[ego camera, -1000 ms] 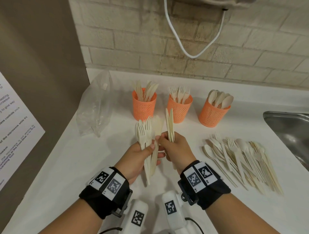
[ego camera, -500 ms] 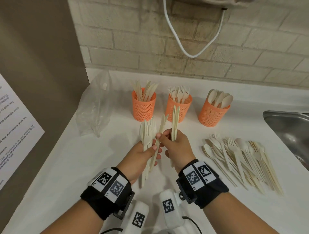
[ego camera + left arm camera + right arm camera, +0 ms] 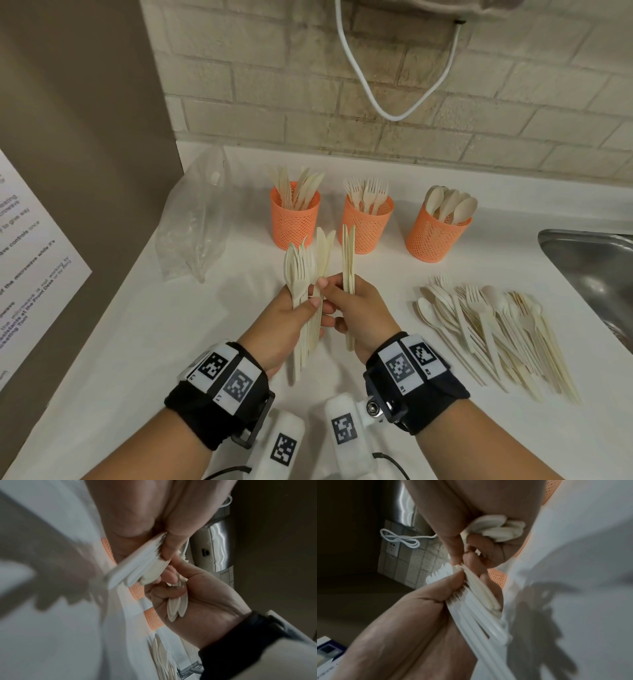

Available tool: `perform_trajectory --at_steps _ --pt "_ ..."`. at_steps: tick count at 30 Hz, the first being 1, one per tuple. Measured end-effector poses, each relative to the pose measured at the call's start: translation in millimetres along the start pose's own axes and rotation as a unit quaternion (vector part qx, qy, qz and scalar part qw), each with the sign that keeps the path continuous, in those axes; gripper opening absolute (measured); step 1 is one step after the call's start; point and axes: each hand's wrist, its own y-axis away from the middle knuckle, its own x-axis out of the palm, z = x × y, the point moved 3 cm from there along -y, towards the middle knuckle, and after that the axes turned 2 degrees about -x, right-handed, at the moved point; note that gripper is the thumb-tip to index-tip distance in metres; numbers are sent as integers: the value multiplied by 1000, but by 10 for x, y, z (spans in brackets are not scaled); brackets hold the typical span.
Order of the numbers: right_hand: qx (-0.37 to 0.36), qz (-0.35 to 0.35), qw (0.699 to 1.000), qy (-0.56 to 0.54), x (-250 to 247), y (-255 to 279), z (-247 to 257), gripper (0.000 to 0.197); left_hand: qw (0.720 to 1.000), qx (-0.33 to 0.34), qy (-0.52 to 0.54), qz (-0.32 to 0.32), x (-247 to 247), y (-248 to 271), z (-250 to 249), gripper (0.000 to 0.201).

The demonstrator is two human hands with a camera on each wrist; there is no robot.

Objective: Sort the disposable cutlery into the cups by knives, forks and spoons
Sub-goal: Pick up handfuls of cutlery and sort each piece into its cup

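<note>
Head view | left hand (image 3: 291, 318) grips mixed bundle (image 3: 303, 274) of forks and knives | right hand (image 3: 356, 308), holding knives (image 3: 348, 260), now pinches another knife from it; a second ago merely alongside | knife cup (image 3: 295, 219) at 12 o'clock | pile (image 3: 489, 318) at 3 o'clock unsorted.

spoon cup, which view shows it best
The head view: the spoon cup stands whole on the counter, rightmost of three, spoon bowls above its rim. The wrist views show only orange mesh slivers behind the hands; which cup is which is unclear.
</note>
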Motion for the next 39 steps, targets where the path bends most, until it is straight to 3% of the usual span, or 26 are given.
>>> perform_trajectory --at_steps 6,13,17,21,23,27,29,31,34,39 --pt "4 -18 998 -54 30 24 42 14 998 -16 53 -24 -2 -14 -12 30" --pt "-106 -161 981 -9 -107 -29 71 14 992 -49 90 -68 -95 -61 29 29" --pt "-88 -99 989 59 -114 -41 63 28 993 -45 88 -62 -110 -50 42 21" --pt "-71 -9 997 41 49 -3 59 18 998 -26 50 -16 -22 -17 23 24" --pt "-75 -11 997 10 71 7 70 20 998 -32 59 -19 -25 -16 42 24" --pt "-89 -86 991 56 -13 1 115 26 994 -49 90 -49 -125 -38 69 20" --pt "-75 -102 992 1 -52 -12 118 26 994 -48 88 -54 -161 -39 71 18" --pt "-69 -86 992 -69 -68 3 132 22 996 -39 51 -57 -171 -26 57 17" --pt "-90 -45 992 -74 -75 40 147 25 994 -15 -61 -84 -199 -35 81 13" --pt "-59 -9 998 -18 6 61 162 39 948 77 -273 -145 -201 18 18 16"
